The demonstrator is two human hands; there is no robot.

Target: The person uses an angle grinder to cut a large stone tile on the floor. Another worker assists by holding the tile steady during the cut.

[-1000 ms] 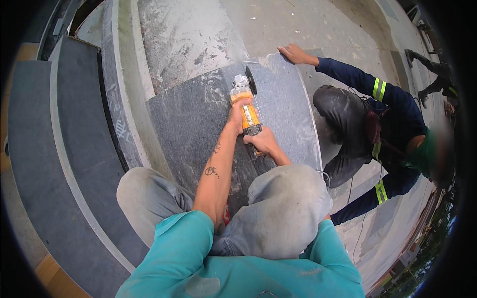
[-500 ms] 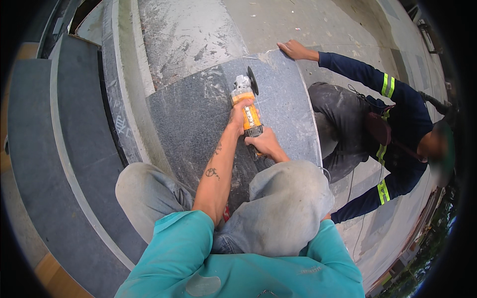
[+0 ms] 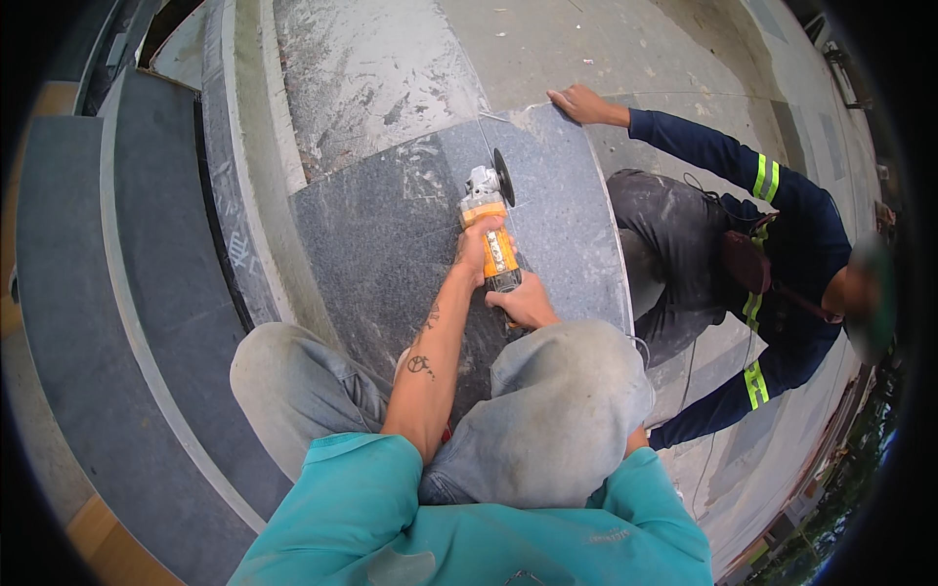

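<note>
An angle grinder (image 3: pixel 500 256) with a yellow-orange body and metal head points away from me over a dark grey stone slab (image 3: pixel 366 210). My left hand (image 3: pixel 476 248) wraps round its body behind the head. Around the black rear end closes my right hand (image 3: pixel 528 301), just in front of my raised knee. The thin dark cutting disc (image 3: pixel 503 178) stands on edge at the right of the head, along a light line on the slab. Whether the disc touches the stone I cannot tell.
A co-worker (image 3: pixel 782 225) in a navy top with reflective bands crouches at the right, one hand (image 3: pixel 584 104) on the slab's far right corner. Dark stone steps (image 3: pixel 166 215) lie at the left beside a concrete kerb (image 3: pixel 256 176). A thin cord (image 3: pixel 691 366) trails near the co-worker.
My hands have drawn the grinder a little toward me and slightly right along the slab. The co-worker's hand stays at the slab's corner.
</note>
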